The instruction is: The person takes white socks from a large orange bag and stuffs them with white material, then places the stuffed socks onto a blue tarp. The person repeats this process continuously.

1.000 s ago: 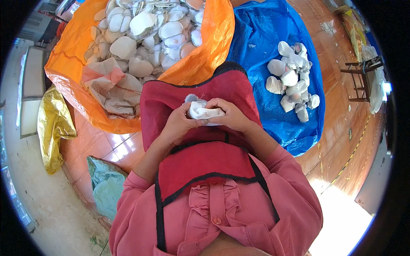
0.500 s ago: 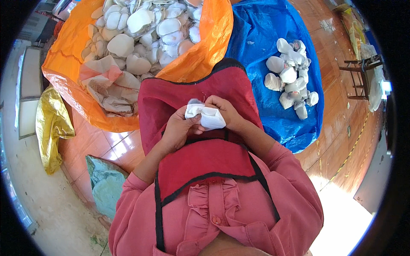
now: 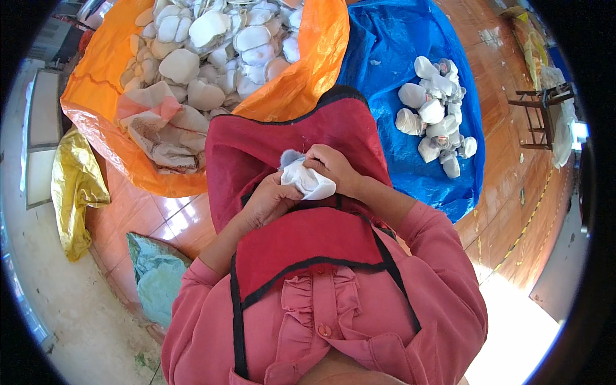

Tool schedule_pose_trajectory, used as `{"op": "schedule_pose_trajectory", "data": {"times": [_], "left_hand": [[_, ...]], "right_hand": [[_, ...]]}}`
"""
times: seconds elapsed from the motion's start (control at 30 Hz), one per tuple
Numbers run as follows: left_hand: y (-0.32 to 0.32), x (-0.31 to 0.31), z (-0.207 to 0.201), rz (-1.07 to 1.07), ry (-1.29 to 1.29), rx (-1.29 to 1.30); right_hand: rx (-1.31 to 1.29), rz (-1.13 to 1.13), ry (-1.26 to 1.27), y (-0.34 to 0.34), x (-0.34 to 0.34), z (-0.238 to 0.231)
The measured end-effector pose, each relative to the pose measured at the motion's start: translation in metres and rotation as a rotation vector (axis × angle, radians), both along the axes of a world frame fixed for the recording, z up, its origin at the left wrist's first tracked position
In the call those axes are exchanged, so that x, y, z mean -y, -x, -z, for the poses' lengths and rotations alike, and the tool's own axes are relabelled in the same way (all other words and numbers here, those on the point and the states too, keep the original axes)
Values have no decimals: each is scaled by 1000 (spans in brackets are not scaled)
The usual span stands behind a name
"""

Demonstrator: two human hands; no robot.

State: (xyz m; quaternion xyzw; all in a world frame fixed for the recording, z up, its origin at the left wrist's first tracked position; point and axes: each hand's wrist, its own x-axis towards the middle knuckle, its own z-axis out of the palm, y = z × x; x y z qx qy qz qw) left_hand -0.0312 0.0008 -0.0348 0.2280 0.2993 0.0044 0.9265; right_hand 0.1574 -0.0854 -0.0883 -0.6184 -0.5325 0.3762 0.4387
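A small white cloth piece (image 3: 309,179) with a grey tip sits between both hands over my red apron (image 3: 289,147). My left hand (image 3: 266,199) grips it from below and the left. My right hand (image 3: 333,168) pinches its upper right side. An orange sack (image 3: 308,70) full of flat white pieces lies ahead on the left. A blue sheet (image 3: 385,58) on the right carries a small heap of rolled white and grey pieces (image 3: 433,115).
A yellow bag (image 3: 77,186) lies at the left on the reddish tiled floor. A pale green bag (image 3: 154,276) sits near my left elbow. A dark wooden stool (image 3: 542,109) stands at the far right.
Both hands have kept working the white piece on my lap; it has turned and stretched out toward the right, and a grey tip now shows at its top.
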Motion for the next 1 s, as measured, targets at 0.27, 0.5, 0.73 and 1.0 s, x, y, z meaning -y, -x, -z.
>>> {"op": "schedule_pose_trajectory", "data": {"times": [0.27, 0.5, 0.73, 1.0], "left_hand": [[-10, 8, 3, -477, -274, 35], [-17, 11, 4, -445, -492, -67], [-15, 11, 9, -347, -647, -144], [-14, 1, 17, -316, -464, -213]], "right_hand": [[-555, 352, 213, -18, 3, -16], [-997, 377, 218, 9, -9, -20], [-935, 288, 236, 7, -14, -19], [-695, 354, 212, 12, -12, -14]]}}
